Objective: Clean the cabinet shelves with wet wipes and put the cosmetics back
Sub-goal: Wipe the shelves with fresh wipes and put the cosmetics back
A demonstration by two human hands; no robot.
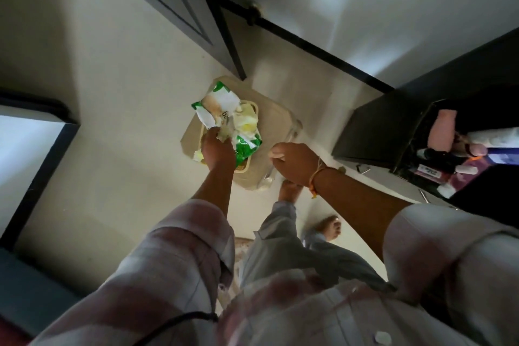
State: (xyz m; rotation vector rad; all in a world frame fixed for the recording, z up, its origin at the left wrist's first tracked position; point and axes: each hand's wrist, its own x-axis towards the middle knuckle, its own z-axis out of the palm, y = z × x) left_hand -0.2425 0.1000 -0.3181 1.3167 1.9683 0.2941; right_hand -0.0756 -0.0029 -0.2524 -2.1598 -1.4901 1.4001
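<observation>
Now — one wipes pack point(219, 105), left hand point(217, 150) gripping it.

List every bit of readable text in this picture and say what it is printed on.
"ba": partial letters on the wet wipes pack; the rest is lost in its folds.
Labels on the cosmetics bottles: too blurred to read.
Nothing else is legible.

Beige stool point(276, 121) on pale floor point(118, 109), wipes pack point(222, 105) atop.
</observation>
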